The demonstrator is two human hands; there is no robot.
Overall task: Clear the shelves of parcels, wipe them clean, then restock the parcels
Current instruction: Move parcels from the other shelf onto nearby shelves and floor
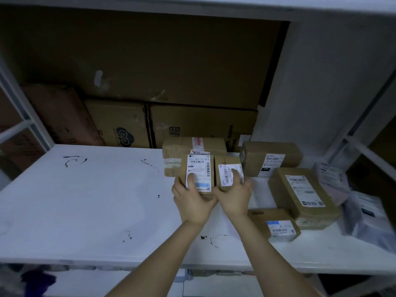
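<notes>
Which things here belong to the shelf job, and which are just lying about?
Job: white ink-marked shelf; small brown cardboard parcel in left grip; narrower brown cardboard parcel in right grip; long brown labelled parcel; grey plastic mailer bag.
Lying about: large brown cardboard carton behind.

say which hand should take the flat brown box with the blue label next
Probably right: the flat brown cardboard box with the blue label lies just beside the right hand; the left hand would cross over.

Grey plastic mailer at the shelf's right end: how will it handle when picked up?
Grey plastic mailer looks wrinkled and slumped, so probably floppy, sagging from a one-point grip. Its glossy film likely slides easily on the white shelf.
</notes>
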